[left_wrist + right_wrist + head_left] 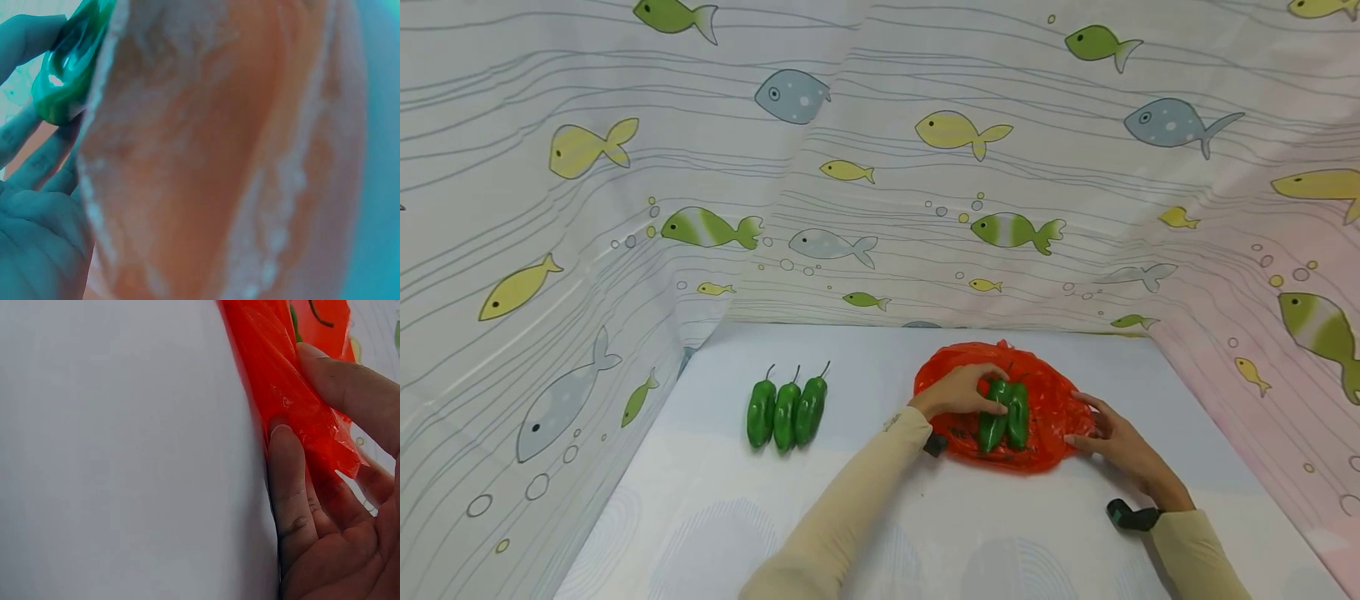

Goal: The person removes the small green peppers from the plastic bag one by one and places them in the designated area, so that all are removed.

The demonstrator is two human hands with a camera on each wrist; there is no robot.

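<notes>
3 green peppers [786, 417] lie side by side on the left part of the white counter [865, 367], their thin stems pointing toward the far edge; the rightmost leans a little, its stem end tipped to the right. Well apart from them, on the right part of the counter, a crumpled red plastic bag [1048, 404] is spread out with dark marks on its surface. 2 more green peppers show over its middle, just beside each other: the held pepper [991, 433] on the left and the second pepper [1019, 417] on the right. Whether these 2 lie on top of the bag or partly within its mouth, I cannot tell.

The left hand [964, 390] reaches in from the left side of the bag, its fingers and thumb gripping the held pepper; the left wrist view shows the pepper between them, with the bag filling much of that view, blurred. The right hand [1116, 442] is at the bag's right edge, thumb and fingers narrow, pinching the thin red plastic.

Both arms wear beige sleeves [842, 508], and a small black device [1131, 515] sits at each wrist. Behind the counter and along its sides rises a pale backdrop [880, 200] printed with wavy lines, bubbles and green, yellow and grey-blue fish.
</notes>
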